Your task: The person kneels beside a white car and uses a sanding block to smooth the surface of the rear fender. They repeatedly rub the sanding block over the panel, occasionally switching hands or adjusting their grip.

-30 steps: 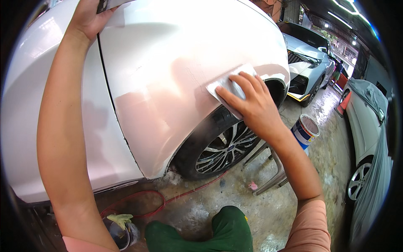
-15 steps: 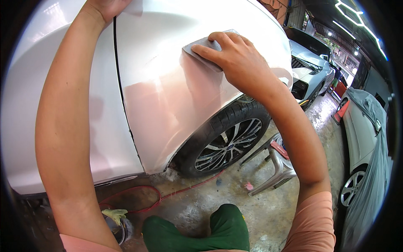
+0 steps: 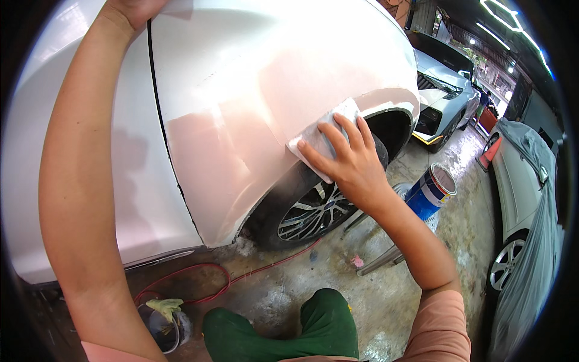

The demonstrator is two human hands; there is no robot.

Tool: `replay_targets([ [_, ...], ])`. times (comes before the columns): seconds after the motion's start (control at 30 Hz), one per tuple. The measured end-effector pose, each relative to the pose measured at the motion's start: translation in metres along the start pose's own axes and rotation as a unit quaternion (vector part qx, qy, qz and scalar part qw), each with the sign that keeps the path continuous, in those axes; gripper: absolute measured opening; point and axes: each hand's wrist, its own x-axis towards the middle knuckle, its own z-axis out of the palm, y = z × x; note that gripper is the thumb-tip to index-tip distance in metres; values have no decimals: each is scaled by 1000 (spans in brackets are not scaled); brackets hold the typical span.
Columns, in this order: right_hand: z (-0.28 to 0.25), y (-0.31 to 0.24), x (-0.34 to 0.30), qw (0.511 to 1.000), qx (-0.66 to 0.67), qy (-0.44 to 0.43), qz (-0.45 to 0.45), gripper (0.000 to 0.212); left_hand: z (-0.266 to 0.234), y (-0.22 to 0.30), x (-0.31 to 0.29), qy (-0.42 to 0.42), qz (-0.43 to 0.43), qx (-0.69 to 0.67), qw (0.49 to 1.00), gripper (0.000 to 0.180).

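Observation:
A white car's rear side panel (image 3: pixel 211 72) fills the upper middle, with a pinkish, dull filler patch (image 3: pixel 208 145) above the wheel arch. My right hand (image 3: pixel 356 163) is closed on a flat grey-white sanding block (image 3: pixel 316 137), its fingers spread over the top. The block lies against the panel at the upper edge of the wheel arch, partly overlapping the tire (image 3: pixel 277 196) in view. At the top left, my left hand (image 3: pixel 137 6) is by the dark panel gap; its fingers are cut off by the picture's edge.
A grey plastic stool (image 3: pixel 386 259) stands right of the wheel, with a blue paint can (image 3: pixel 431 193) on it. A red hose (image 3: pixel 226 283) curls on the wet floor beside a bucket (image 3: pixel 166 326) with a cloth. Other cars (image 3: pixel 446 84) and an orange cone (image 3: pixel 490 154) are farther right.
My right hand has moved the sanding block down and right, from the upper panel to the wheel arch. The blue can, hidden before, now shows. The view has shifted slightly.

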Motion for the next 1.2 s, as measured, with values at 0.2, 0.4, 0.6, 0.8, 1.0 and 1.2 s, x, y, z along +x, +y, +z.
replay_targets([
  [0.2, -3, -9, -52, 996, 40, -32, 77, 59, -3, -3, 5, -14, 5, -22, 1000, 27],
  [0.4, -11, -46, -127, 714, 494, 202, 453, 61, 9, -4, -2, 9, 29, -21, 999, 31],
  [0.6, 26, -119, -230, 135, 719, 285, 619, 58, -30, 2, 18, -6, 31, 46, 998, 45],
  [0.8, 16, -101, -236, 129, 720, 294, 615, 51, -11, -3, 12, -3, 10, 70, 998, 53],
  [1.0, -11, -71, -178, 89, 811, 259, 516, 52, -6, 4, 8, 2, 3, 72, 997, 53],
  [1.2, -34, -71, -149, -7, 887, 252, 387, 89, 2, 0, 6, 15, 3, 49, 999, 53],
])
